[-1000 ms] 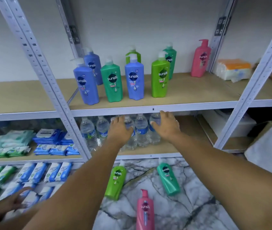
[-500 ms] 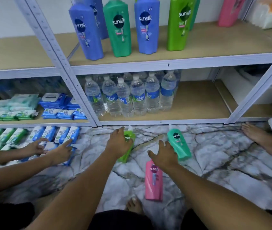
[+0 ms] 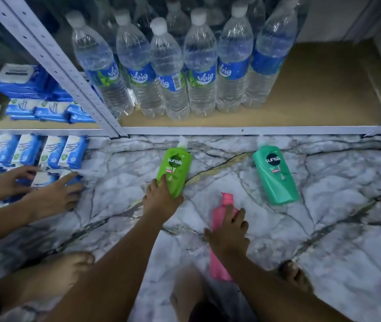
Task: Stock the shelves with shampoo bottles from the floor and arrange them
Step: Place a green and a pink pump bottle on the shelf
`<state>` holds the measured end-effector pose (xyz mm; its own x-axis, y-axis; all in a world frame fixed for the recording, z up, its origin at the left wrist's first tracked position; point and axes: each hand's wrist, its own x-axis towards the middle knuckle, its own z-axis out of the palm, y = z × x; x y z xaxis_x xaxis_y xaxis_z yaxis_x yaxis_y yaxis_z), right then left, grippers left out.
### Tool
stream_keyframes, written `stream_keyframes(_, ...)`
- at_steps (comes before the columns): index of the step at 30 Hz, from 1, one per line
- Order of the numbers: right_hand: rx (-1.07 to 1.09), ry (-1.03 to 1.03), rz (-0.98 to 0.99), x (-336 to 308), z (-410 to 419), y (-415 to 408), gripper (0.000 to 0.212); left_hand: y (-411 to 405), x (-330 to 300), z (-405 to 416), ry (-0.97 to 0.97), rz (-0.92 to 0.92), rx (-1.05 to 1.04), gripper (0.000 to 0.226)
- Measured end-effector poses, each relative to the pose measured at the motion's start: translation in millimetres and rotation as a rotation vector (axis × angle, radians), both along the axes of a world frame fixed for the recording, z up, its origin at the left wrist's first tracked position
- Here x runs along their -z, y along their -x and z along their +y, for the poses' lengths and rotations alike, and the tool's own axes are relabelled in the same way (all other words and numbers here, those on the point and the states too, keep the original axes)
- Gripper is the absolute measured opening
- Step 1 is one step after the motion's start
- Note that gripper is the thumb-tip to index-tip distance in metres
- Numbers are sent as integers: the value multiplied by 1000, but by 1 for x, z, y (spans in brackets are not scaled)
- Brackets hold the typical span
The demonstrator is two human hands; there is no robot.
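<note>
3 shampoo btls on floor: left hand (image 3: 161,201) grips lime (image 3: 176,169), right hand (image 3: 228,235) grips pink (image 3: 219,263).

A single head-worn camera looks steeply down and forward from close above the marble floor (image 3: 324,252), its wide lens bending the shelf edge (image 3: 243,130). The low shelf with water bottles (image 3: 198,66) fills the top of the view, and the wearer's forearms reach in from the bottom edge.
</note>
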<state>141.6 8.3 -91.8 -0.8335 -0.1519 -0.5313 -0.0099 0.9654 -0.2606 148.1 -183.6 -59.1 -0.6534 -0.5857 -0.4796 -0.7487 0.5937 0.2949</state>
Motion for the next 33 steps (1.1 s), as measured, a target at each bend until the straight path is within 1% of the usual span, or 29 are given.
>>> stream_keyframes(6,90,51,-4,18,2,7,108,22,31,-9,60,-8,-4,99)
stream_keyframes(12,92,70,46,26,3,9,106,36,46,-13,105,-33,-31,111)
stream_keyframes(16,94,89,38,26,4,11,107,39,48,-12,120,-31,-56,111)
stream_keyframes(21,81,165,34,20,11,14,103,31,43,-3,47,48,-146,107)
stream_keyframes(27,51,240,106,-16,18,26,101,4,10,20,-50,189,-193,107)
stream_keyframes(33,27,363,252,-96,26,45,105,-4,-72,30,-52,335,-193,107)
